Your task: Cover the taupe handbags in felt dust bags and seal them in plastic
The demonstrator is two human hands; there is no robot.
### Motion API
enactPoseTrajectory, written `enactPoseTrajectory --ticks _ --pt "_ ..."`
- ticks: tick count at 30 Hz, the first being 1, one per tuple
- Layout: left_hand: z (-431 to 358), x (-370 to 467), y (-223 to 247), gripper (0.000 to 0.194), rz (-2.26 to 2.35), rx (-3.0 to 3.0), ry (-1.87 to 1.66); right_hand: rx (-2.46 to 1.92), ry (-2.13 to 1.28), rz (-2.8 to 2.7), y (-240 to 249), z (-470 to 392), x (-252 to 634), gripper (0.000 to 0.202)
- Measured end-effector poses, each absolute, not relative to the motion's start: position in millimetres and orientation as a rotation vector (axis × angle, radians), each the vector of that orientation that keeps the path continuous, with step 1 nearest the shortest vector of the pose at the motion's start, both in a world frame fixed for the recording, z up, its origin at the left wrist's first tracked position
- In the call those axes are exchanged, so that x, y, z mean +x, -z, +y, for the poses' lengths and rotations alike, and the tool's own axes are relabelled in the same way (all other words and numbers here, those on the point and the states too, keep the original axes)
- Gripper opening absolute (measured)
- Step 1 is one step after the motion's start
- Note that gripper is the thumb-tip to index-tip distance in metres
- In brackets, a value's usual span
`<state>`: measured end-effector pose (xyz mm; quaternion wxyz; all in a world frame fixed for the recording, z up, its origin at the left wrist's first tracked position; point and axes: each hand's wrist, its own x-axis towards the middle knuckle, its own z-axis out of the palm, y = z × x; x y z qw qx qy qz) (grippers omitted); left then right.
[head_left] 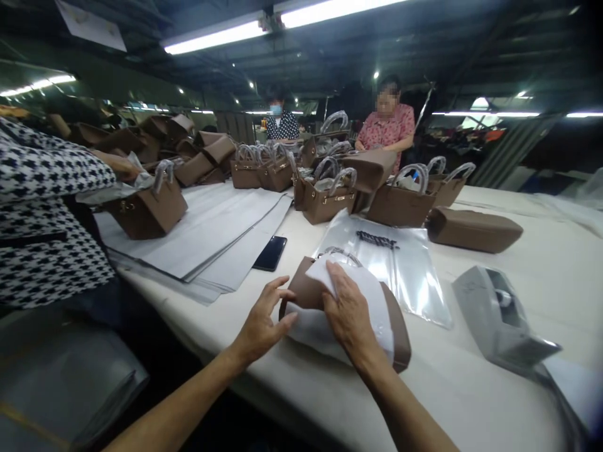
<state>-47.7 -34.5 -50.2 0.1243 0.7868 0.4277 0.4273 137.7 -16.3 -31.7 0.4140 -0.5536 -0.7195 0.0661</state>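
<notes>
A brown handbag (pixel 306 289) lies on its side on the table in front of me, one handle in clear wrap at its far edge. A thin white sheet (pixel 377 301) covers much of the upper face of the bag. My right hand (pixel 348 307) is on top of it, the sheet gathered between thumb and fingers near a lifted corner. My left hand (pixel 266 317) is open, fingers apart, its fingertips at the left edge of the bag.
A clear plastic bag (pixel 419 276) and a grey tape dispenser (pixel 499 314) lie to the right. A black phone (pixel 271 253) is beside stacked white sheets (pixel 202 226). Several brown handbags (pixel 330 204) stand behind. A person in a houndstooth sleeve (pixel 51 163) handles another bag (pixel 151 210) at left.
</notes>
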Motion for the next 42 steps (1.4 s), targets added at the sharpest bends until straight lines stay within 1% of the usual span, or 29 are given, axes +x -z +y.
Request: enactPoseTrajectory --ticks 2,3,6,9,13,17,18,20,22,26,30,33,36,39,42 --pt "-27.5 -51.0 48.4 0.012 1.180 2.247 -1.091 -1.388 -0.184 -1.779 27.6 -15.5 137.4 0.042" --pt "-24.7 -50.3 47.7 0.010 1.146 2.221 -1.071 -1.390 -0.213 -1.755 24.7 -15.8 137.0 0.041" --pt "-19.8 -42.3 45.9 0.011 1.141 2.110 -1.123 -1.408 -0.343 -1.682 16.2 -20.5 135.3 0.040" --pt "-18.9 -32.6 45.6 0.012 1.218 2.018 -1.189 -1.425 -0.378 -1.645 14.3 -27.2 133.9 0.038" --pt "-16.3 -28.7 47.2 0.014 1.311 1.926 -1.167 -1.499 -0.227 -1.625 18.1 -22.0 130.9 0.036" --pt "-9.2 -32.2 45.5 0.015 1.375 1.903 -1.090 -1.542 -0.046 -1.710 13.8 0.0 126.4 0.047" --pt "-7.5 -33.0 44.4 0.015 1.386 1.906 -1.070 -1.535 -0.036 -1.752 12.5 4.1 125.5 0.045" --pt "-5.1 -33.7 41.9 0.014 1.407 1.907 -1.035 -1.491 -0.036 -1.814 12.9 7.1 123.7 0.038" --pt "-4.2 -33.7 40.2 0.013 1.413 1.905 -1.010 -1.398 -0.031 -1.860 18.8 2.7 121.9 0.036" --pt "-3.5 -33.2 42.2 0.017 1.378 1.909 -1.023 -1.165 0.059 -1.987 40.3 -15.0 119.3 0.038" --pt "0.2 -32.4 48.3 0.016 1.368 1.898 -1.043 -1.009 0.204 -2.116 56.8 -25.2 118.8 0.047" --pt "3.0 -32.2 52.0 0.011 1.364 1.876 -1.052 -0.978 0.270 -2.146 64.6 -28.0 118.3 0.056" --pt "4.0 -33.2 54.5 0.010 1.313 1.855 -1.075 -0.964 0.295 -2.186 70.0 -30.8 118.8 0.060" --pt "4.2 -33.4 58.0 0.010 1.280 1.850 -1.095 -0.953 0.364 -2.249 73.1 -33.4 120.0 0.059" --pt "3.7 -31.2 64.2 0.010 1.265 1.852 -1.141 -0.944 0.450 -2.263 73.8 -35.8 118.7 0.053"
